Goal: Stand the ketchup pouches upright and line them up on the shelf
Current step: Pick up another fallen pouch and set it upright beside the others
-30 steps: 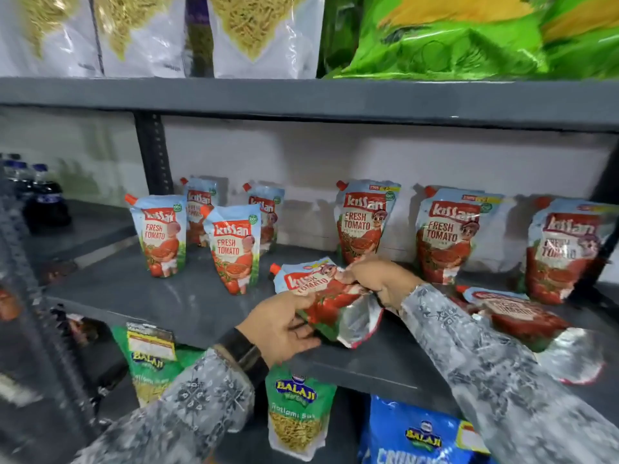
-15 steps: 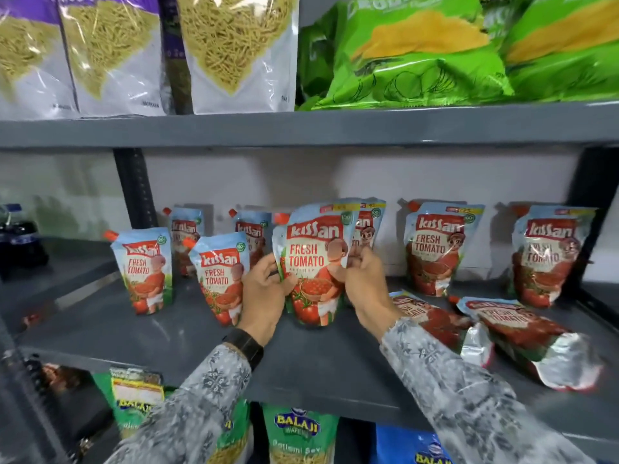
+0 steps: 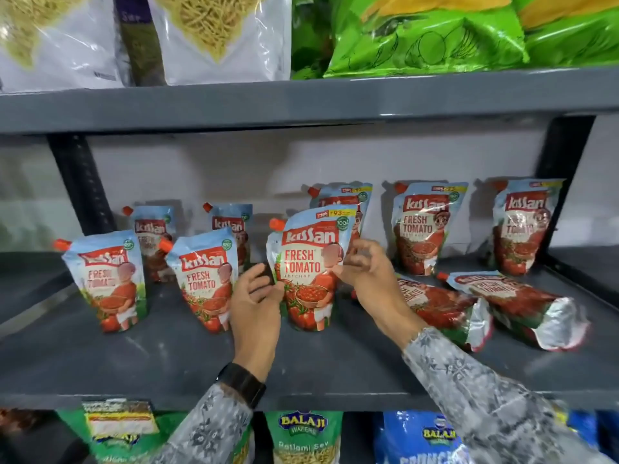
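A Kissan ketchup pouch [image 3: 308, 262] stands upright on the grey shelf [image 3: 134, 363], near the middle. My left hand [image 3: 256, 306] is at its left edge with fingers spread, the thumb just touching it. My right hand [image 3: 368, 276] hovers at its right edge with loosely curled, blurred fingers, gripping nothing. Two more pouches [image 3: 107, 279] [image 3: 206, 279] stand in the front row to the left. Several pouches stand along the back wall, among them one at the back right [image 3: 425, 226]. To the right, two pouches [image 3: 438, 303] [image 3: 516, 299] lie flat on the shelf.
Above is a shelf [image 3: 301, 102] with white snack bags [image 3: 217, 35] and green bags [image 3: 425, 38]. Balaji snack bags [image 3: 301, 437] hang below the shelf edge. Black upright posts [image 3: 77, 182] [image 3: 562, 155] stand at the back left and back right.
The pouch that lay flat in both hands was lifted, turned upright and set on the shelf in the front row. Both hands have loosened off its sides.
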`<move>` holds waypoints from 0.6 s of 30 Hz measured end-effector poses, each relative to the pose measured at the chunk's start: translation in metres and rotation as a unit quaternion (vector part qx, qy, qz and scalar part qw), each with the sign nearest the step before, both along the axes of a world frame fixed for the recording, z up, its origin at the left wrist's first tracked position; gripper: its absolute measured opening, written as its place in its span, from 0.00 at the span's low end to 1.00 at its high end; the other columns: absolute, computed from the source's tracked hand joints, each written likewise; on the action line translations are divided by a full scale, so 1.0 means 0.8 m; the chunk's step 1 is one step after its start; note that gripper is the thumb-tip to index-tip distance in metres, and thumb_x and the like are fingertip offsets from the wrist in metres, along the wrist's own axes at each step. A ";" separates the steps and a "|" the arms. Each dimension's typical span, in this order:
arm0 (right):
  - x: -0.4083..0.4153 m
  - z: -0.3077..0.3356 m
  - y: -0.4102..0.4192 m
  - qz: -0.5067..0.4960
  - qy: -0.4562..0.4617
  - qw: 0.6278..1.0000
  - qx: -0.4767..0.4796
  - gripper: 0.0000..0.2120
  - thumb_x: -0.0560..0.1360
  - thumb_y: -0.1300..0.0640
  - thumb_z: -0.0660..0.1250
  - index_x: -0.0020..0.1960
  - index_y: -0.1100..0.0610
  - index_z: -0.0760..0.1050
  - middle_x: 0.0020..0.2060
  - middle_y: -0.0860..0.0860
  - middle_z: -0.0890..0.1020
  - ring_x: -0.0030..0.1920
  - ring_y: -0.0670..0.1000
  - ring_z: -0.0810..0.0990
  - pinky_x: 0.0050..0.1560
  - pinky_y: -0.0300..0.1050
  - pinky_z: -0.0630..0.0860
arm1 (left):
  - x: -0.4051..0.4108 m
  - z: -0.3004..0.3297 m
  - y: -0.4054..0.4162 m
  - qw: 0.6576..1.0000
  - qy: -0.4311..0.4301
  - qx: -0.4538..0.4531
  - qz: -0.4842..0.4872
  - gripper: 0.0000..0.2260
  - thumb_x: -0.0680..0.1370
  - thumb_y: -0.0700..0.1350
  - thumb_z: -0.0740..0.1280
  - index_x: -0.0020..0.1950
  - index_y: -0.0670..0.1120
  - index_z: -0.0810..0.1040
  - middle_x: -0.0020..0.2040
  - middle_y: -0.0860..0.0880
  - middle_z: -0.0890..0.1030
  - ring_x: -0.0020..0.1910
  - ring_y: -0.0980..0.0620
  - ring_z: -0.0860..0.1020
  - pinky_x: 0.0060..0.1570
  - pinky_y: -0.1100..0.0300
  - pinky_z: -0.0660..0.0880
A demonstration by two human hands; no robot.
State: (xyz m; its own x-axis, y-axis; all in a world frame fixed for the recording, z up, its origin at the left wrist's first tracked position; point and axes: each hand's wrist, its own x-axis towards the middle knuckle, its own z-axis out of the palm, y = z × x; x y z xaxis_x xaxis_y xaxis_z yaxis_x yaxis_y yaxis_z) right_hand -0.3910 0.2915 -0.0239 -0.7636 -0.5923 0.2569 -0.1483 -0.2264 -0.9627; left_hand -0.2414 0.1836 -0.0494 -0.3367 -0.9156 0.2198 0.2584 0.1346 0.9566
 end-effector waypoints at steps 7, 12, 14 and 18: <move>-0.081 0.058 0.099 -0.133 0.227 0.950 0.169 0.10 0.76 0.57 0.74 0.56 0.48 0.81 0.45 0.47 0.87 0.46 0.45 0.84 0.50 0.44 0.79 | -0.010 0.029 0.077 0.964 0.072 0.204 -0.155 0.12 0.78 0.34 0.68 0.57 0.48 0.81 0.38 0.52 0.86 0.38 0.55 0.84 0.38 0.61 0.82; -0.157 0.048 0.131 -0.075 0.290 0.819 0.489 0.14 0.78 0.53 0.69 0.62 0.56 0.82 0.57 0.52 0.82 0.56 0.53 0.79 0.62 0.50 0.77 | -0.074 0.026 0.150 0.881 -0.030 0.382 -0.277 0.22 0.78 0.40 0.70 0.72 0.42 0.74 0.64 0.38 0.78 0.65 0.39 0.76 0.61 0.46 0.74; -0.178 0.034 0.135 -0.039 0.273 0.797 0.538 0.19 0.79 0.48 0.68 0.63 0.60 0.80 0.60 0.56 0.83 0.53 0.53 0.81 0.57 0.47 0.78 | -0.098 0.026 0.174 0.859 -0.041 0.419 -0.289 0.29 0.77 0.42 0.71 0.77 0.41 0.66 0.70 0.34 0.71 0.72 0.36 0.70 0.65 0.42 0.70; -0.192 0.013 0.131 -0.008 0.142 0.870 0.472 0.28 0.77 0.45 0.73 0.70 0.61 0.77 0.66 0.55 0.82 0.56 0.54 0.81 0.61 0.45 0.76 | -0.138 0.027 0.196 0.867 -0.057 0.426 -0.253 0.23 0.78 0.44 0.70 0.70 0.38 0.71 0.64 0.35 0.75 0.71 0.35 0.72 0.71 0.41 0.70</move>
State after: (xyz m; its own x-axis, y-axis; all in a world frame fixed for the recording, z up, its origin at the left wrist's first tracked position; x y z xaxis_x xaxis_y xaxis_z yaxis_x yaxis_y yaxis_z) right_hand -0.5449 0.3963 -0.0135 -0.7595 -0.6308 -0.1589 -0.4054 0.6500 -0.6428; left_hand -0.3518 0.3400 -0.0277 -0.7176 -0.4581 -0.5246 -0.0241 -0.7365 0.6760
